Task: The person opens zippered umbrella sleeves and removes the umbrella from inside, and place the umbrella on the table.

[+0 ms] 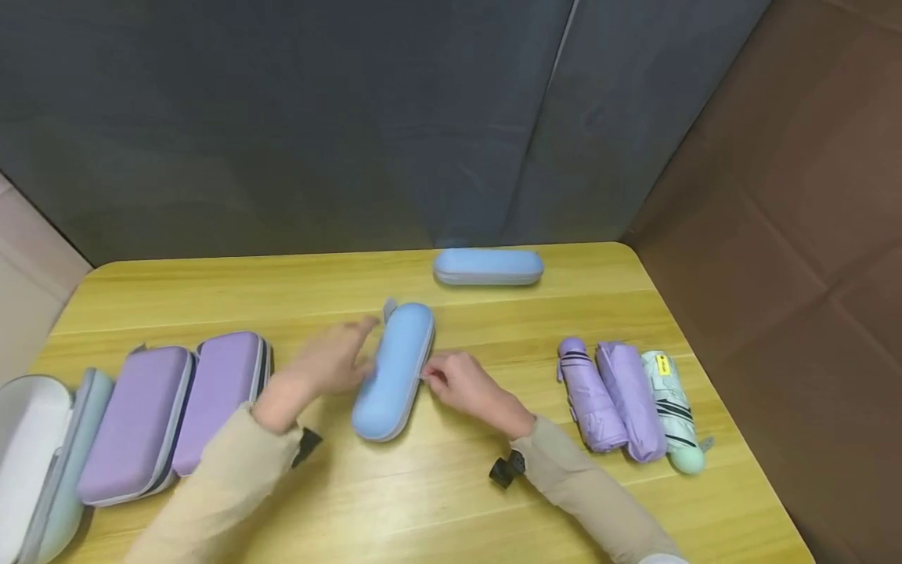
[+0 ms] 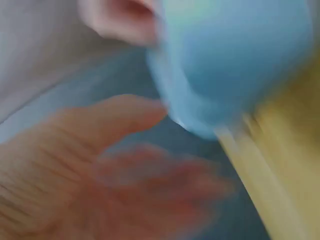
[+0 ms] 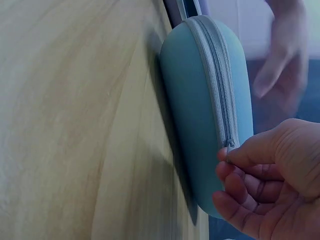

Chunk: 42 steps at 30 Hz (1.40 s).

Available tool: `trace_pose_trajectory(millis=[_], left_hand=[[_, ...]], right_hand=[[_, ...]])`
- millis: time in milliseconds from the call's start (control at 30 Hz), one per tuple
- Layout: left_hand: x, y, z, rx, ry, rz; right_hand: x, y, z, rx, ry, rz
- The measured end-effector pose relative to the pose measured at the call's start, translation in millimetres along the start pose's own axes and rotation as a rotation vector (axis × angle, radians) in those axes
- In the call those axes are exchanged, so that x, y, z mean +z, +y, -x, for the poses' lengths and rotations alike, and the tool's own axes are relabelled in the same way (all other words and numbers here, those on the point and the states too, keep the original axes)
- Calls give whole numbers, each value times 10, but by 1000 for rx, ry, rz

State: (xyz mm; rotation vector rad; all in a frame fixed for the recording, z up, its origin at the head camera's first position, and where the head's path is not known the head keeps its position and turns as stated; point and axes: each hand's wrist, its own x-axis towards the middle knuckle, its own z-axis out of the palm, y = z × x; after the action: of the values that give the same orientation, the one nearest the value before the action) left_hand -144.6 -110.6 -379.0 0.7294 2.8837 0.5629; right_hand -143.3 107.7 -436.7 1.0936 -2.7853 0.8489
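Observation:
A light blue hard zip case lies on the table in front of me, its rounded lid closed. My right hand is at its right side. In the right wrist view, thumb and forefinger pinch the small zipper pull on the grey zipper, partway along the case's side. My left hand is on the left of the case, fingers loosely extended and holding nothing. It is blurred in the left wrist view, its thumb right at the case's edge.
Another blue case lies at the table's back edge. Two purple cases and an open pale green case with a white interior are at the left. Two folded purple umbrellas and a mint one lie at the right.

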Motion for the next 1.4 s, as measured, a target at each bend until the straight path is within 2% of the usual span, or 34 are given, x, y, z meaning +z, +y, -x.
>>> trace_pose_trajectory(millis=[100,133,200,267,333,467,567,733,833,1133,1400], left_hand=[[-91,-193,-368,285,43,-190],[-86,-238,-474,355,22,-245],[-55,-293,-623,458,-69,-317],[-11,-315,-706,499,-152,-364],[23,-324,-745,516,-178,-390],[49,-364,-747,535,-88,-393],[50,-440,-660,520,-41,-345],[81,-561,-480,420,-23,-249],[103,-597,-395,373,-1,-227],[151,-596,-179,264,90,-205],[218,-515,-45,132,141,-208]], right_hand=[[-15,6,-19,-4,-4,6],[-20,9,-23,0,-8,8],[-30,14,-27,8,-20,12],[-41,21,-30,13,-37,15],[-50,31,-31,11,-50,24],[-60,51,-22,3,-54,60],[-54,29,-1,-18,-50,94],[-84,-18,113,-34,-68,136],[-140,-15,214,-25,-72,148],[-253,115,493,-15,-23,141],[-174,139,534,59,87,55]])
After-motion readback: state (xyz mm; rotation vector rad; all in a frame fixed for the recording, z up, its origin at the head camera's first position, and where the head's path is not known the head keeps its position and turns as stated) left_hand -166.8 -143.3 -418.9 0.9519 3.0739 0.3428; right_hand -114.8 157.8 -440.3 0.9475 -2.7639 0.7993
